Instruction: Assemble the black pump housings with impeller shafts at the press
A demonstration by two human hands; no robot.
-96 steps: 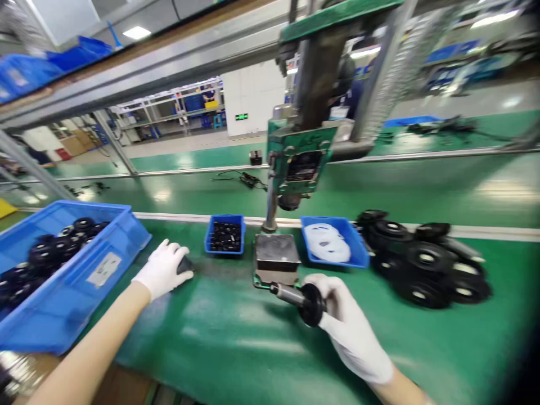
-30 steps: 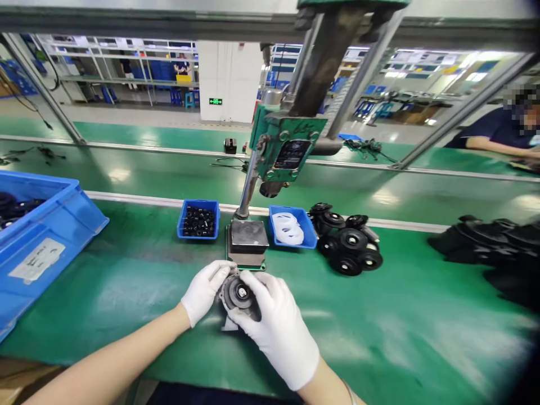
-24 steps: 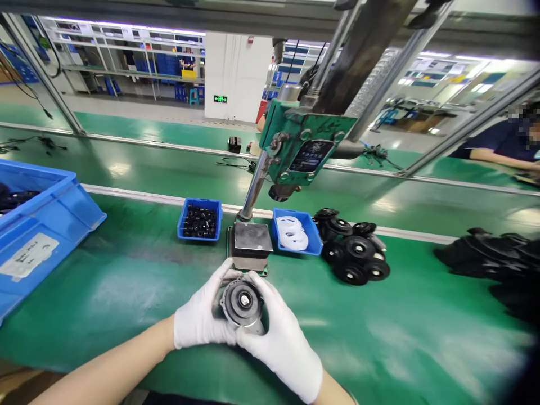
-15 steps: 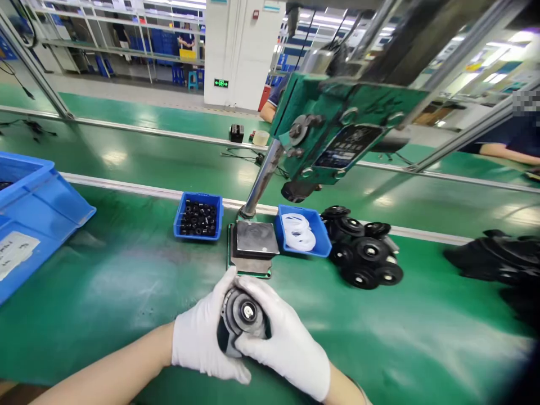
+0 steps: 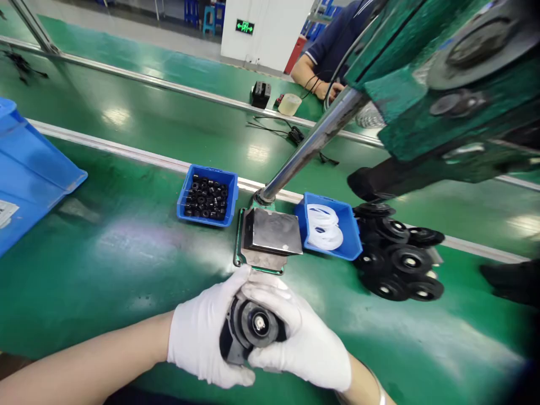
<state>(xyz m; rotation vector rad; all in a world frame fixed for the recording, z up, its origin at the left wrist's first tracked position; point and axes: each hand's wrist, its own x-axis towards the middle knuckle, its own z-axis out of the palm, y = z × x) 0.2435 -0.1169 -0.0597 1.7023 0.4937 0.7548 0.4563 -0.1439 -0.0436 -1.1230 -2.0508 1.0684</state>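
Both my hands wear white gloves and hold one black round part with stepped rings and a small pale metal centre (image 5: 258, 324). My left hand (image 5: 206, 332) wraps its left side, thumb at the top and fingers beneath. Curled over the right side is my right hand (image 5: 304, 332), its fingers across the top edge and its thumb at the front. The gloves hide much of the part's sides. Just beyond the hands stands the flat metal block (image 5: 274, 230) on the base of a green press (image 5: 422, 112).
A blue bin (image 5: 234, 194) holds small black rings; another blue bin (image 5: 352, 236) holds white flat rings. Several black round parts (image 5: 411, 261) are piled at right. A large blue crate (image 5: 37, 163) stands at left. Across the bench a person's arm (image 5: 312, 73) shows.
My view has tilted down and come closer, so the press looms larger at the upper right. Both hands keep hold of the black round part, with little shift in grip.
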